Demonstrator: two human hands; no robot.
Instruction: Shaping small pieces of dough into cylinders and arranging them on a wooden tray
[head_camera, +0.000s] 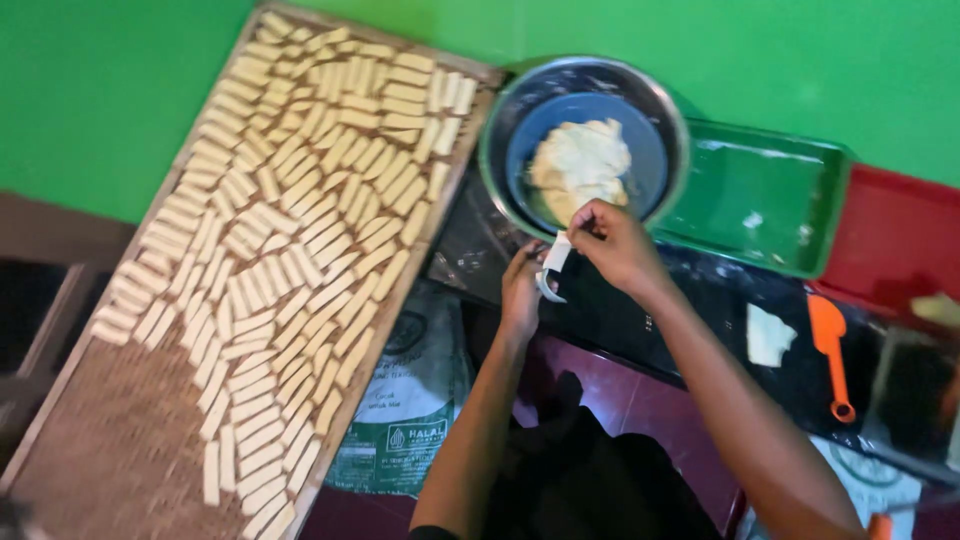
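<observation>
A bright green wall backs a dark, flour-dusted surface (700, 290) seen from above. At its near edge both hands meet on a thin white dough strip (553, 262). The right hand (615, 243) has its grip closed on the strip's upper end, thumb and fingers pinching it just below the bowl's rim. The left hand (522, 288) comes up from below with its fingers curled around the lower end, where the strip curves round in a hook; its grip is closed on the strip too.

Directly above the hands stands a metal bowl (500, 130) with a blue bowl (650, 160) nested inside it, and a pale lump of dough (578, 165) lies in the blue one. Right of the bowls sits a green tray (760, 195), smeared with flour, and beyond it a red tray (895, 240). On the surface to the right of the right forearm lie a flat white dough piece (768, 335) and an orange plastic tool (830, 350).

To the left, well apart from the hands, a long woven mat tray (120, 450) slants across the view, its upper part packed with rows of short pale dough sticks (300, 200). A printed plastic sack (410, 400) lies between that tray and the left arm.
</observation>
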